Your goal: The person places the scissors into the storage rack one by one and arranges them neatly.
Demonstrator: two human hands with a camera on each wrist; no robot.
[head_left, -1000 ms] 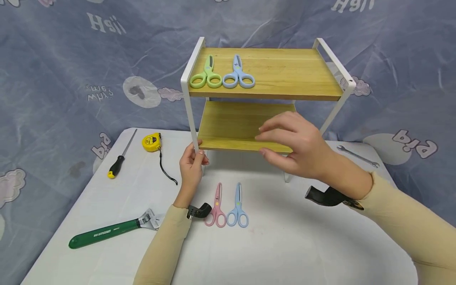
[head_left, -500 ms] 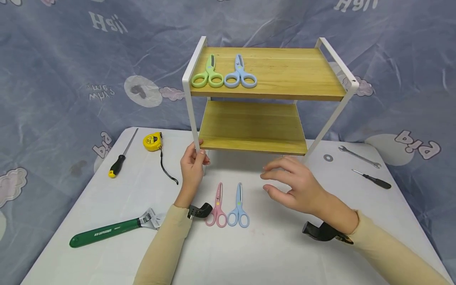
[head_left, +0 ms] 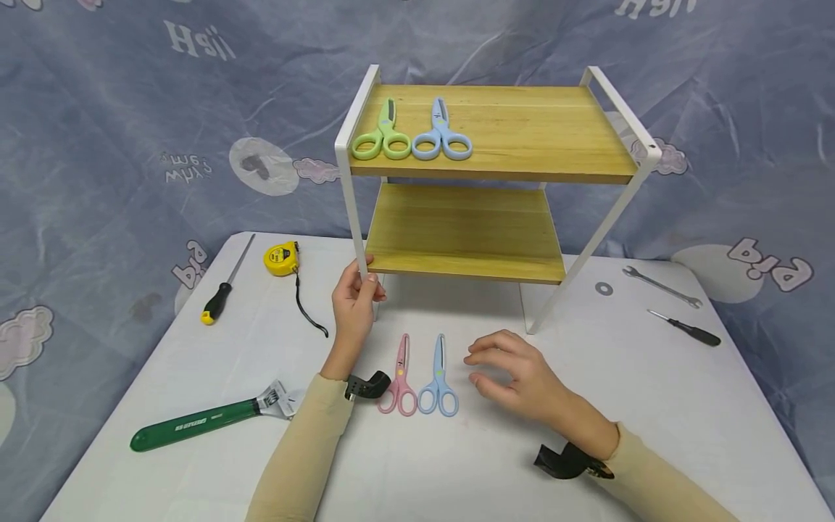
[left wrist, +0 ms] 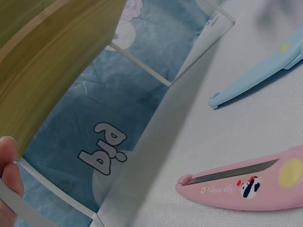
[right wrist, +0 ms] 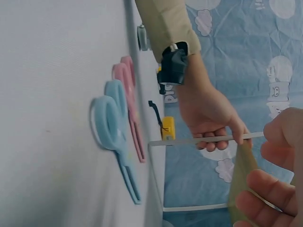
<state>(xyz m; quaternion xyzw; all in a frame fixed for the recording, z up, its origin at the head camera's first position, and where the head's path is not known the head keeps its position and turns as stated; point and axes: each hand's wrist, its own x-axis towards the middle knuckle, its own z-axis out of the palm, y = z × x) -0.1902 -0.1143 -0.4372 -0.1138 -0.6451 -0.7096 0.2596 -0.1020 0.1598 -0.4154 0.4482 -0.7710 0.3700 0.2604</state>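
My left hand [head_left: 354, 301] grips the front left white leg of a two-tier wooden shelf [head_left: 470, 235], just under the lower board. On the top board lie green scissors [head_left: 382, 134] and light blue scissors [head_left: 441, 134], side by side at the left. Pink scissors [head_left: 401, 377] and a second light blue pair of scissors [head_left: 439, 377] lie on the table before the shelf, blades pointing toward it. My right hand [head_left: 515, 373] hovers to the right of this blue pair, fingers loosely bent and holding nothing. In the left wrist view the pink scissors [left wrist: 236, 184] show a panda print.
On the left are a screwdriver [head_left: 218, 297], a yellow tape measure [head_left: 281, 259] with a black strap, and a green-handled adjustable wrench [head_left: 196, 423]. A washer [head_left: 604, 288], a wrench [head_left: 662, 286] and a small screwdriver [head_left: 691, 331] lie at the right. A printed cloth hangs behind.
My right hand has moved down from in front of the lower board toward the table, beside the blue scissors. The left hand keeps its grip on the leg.
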